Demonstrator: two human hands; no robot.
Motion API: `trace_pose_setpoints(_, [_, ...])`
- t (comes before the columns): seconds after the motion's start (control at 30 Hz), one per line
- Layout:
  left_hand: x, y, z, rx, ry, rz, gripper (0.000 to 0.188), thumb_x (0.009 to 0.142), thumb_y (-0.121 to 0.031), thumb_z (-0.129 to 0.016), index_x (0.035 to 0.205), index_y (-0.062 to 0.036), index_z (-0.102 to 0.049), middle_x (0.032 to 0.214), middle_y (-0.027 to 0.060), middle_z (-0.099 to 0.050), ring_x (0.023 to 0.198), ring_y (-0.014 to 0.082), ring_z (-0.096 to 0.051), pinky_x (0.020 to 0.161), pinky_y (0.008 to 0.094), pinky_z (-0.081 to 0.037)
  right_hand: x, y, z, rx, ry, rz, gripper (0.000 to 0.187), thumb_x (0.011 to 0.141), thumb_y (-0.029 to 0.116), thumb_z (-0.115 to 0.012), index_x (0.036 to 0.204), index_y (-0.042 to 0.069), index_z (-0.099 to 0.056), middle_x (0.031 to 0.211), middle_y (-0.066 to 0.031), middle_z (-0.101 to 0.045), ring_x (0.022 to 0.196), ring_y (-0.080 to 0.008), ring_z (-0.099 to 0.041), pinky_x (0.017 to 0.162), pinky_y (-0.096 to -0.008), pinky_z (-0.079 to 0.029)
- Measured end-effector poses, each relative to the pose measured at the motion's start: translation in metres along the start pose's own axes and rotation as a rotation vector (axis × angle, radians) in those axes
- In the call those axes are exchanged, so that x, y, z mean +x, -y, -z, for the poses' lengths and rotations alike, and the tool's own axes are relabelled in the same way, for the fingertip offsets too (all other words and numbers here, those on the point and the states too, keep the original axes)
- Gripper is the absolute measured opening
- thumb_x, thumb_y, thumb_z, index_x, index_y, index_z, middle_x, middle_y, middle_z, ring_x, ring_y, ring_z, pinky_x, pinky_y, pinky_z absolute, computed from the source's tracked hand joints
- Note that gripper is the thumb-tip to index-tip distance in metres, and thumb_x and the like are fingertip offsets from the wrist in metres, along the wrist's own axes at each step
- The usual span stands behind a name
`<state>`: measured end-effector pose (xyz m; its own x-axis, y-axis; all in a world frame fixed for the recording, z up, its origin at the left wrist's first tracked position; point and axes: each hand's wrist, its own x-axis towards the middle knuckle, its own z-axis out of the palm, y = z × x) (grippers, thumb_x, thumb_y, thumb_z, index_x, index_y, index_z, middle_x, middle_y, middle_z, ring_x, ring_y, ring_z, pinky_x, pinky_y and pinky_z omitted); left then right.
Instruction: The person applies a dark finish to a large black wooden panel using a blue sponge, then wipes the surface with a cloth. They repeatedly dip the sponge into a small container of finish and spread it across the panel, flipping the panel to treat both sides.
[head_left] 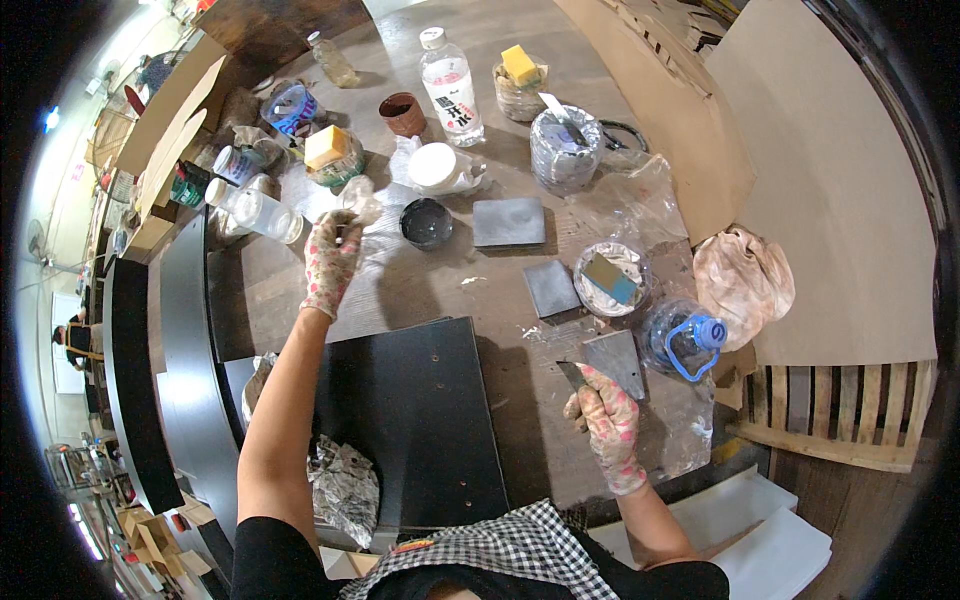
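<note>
My left hand [331, 265], in a white glove with a pink pattern, reaches across the table. Its fingers curl against a crumpled piece of clear plastic [362, 199], beside a black round bowl [426, 224]. My right hand [609, 425], gloved alike, is closed on a small dark scraper blade [572, 375], whose tip points up and left. Just beyond it lies a grey flat plate [616, 362]. A grey square block [551, 288] and a larger grey rectangular block [509, 222] lie farther off. A tub [612, 280] with a two-coloured pad on top stands nearby.
A black panel [410, 420] lies at the near left, with a crumpled plastic wrap [343, 490] on it. A blue-handled jug [685, 340] and a stained cloth [743, 285] are at the right. Tall bottle [452, 90], white-lidded jar [434, 166] and wrapped bucket [566, 150] stand farther back.
</note>
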<state>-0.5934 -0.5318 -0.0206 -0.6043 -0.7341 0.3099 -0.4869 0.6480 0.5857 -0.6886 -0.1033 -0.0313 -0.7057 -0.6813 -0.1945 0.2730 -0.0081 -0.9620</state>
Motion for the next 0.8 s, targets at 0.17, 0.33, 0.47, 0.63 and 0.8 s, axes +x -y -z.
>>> trace_pose_setpoints(0.17, [-0.011,-0.063,-0.011,0.048,0.186,-0.256,0.017,0.084,-0.004,-0.072,0.101,-0.0044,-0.067,0.123,0.0139,-0.065,0.111,0.0336,-0.064,0.094,0.0392,-0.053,0.001,-0.003,0.001,0.013,0.044,0.053,0.038,0.101,0.009,-0.056,0.138,0.004,-0.056,0.082,-0.0007,-0.063,0.068,-0.0057,-0.054,0.059,-0.0201,-0.044])
trace_pose_setpoints(0.33, [-0.024,-0.095,-0.018,0.176,0.416,-0.340,0.031,0.083,-0.015,-0.075,0.112,-0.0053,-0.069,0.141,0.0165,-0.055,0.121,0.0387,-0.057,0.101,0.0436,-0.049,-0.001,-0.005,0.009,-0.042,0.033,0.142,0.037,0.100,0.006,-0.055,0.138,0.003,-0.057,0.081,-0.0014,-0.063,0.068,-0.0065,-0.056,0.058,-0.0204,-0.044])
trace_pose_setpoints(0.47, [-0.031,-0.099,-0.010,0.146,0.382,-0.225,0.029,0.087,-0.018,-0.074,0.113,-0.0078,-0.070,0.137,0.0167,-0.057,0.120,0.0372,-0.058,0.100,0.0443,-0.050,-0.003,-0.006,0.013,-0.003,-0.041,0.123,0.035,0.102,0.007,-0.054,0.137,0.003,-0.057,0.082,-0.0025,-0.065,0.068,-0.0051,-0.054,0.058,-0.0204,-0.044])
trace_pose_setpoints(0.63, [-0.021,-0.096,-0.014,0.179,0.232,-0.313,0.037,0.088,-0.016,-0.070,0.124,-0.0087,-0.065,0.136,0.0151,-0.058,0.122,0.0371,-0.056,0.102,0.0441,-0.047,-0.004,-0.005,0.009,0.016,-0.019,0.043,0.035,0.102,0.008,-0.054,0.137,0.004,-0.057,0.082,-0.0029,-0.065,0.068,-0.0052,-0.053,0.057,-0.0202,-0.043])
trace_pose_setpoints(0.8, [-0.026,-0.101,-0.017,0.340,0.456,-0.457,0.041,0.084,-0.011,-0.073,0.124,-0.0092,-0.066,0.136,0.0133,-0.060,0.130,0.0364,-0.052,0.109,0.0440,-0.043,-0.006,-0.002,0.005,-0.003,0.022,0.121,0.037,0.102,0.010,-0.054,0.139,0.005,-0.056,0.080,-0.0013,-0.064,0.069,-0.0060,-0.054,0.059,-0.0206,-0.043])
